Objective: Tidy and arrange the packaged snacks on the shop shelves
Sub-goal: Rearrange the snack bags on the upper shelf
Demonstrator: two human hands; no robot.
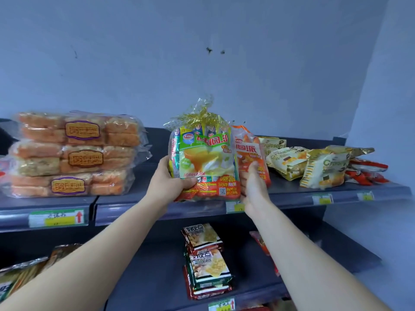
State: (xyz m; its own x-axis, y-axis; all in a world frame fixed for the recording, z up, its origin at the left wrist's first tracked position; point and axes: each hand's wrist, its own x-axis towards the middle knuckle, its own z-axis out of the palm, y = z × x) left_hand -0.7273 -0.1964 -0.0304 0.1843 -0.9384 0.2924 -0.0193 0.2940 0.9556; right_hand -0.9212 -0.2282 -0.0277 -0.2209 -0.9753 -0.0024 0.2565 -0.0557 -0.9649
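My left hand (170, 176) grips the lower left side of a green snack bag (202, 158), thumb on the front and fingers curled beneath. My right hand (254, 187) curls round its lower right edge; I cannot tell whether it also touches the orange bag (249, 151) just behind. The green bag stands upright at the front lip of the top shelf (292, 194), tied with gold ribbon and stuffed with small wrapped packs.

I judge it top-heavy: released this near the lip, it could tip forward and fall. The slick film might slip, and the leaning orange bag could topple once its support moves.

To the left, three clear bags of golden cakes (74, 153) lie stacked. To the right lie loose croissant packs (303, 164) (some tilted). Below, a stack of biscuit packs (206, 261) sits on the lower shelf (146, 277).
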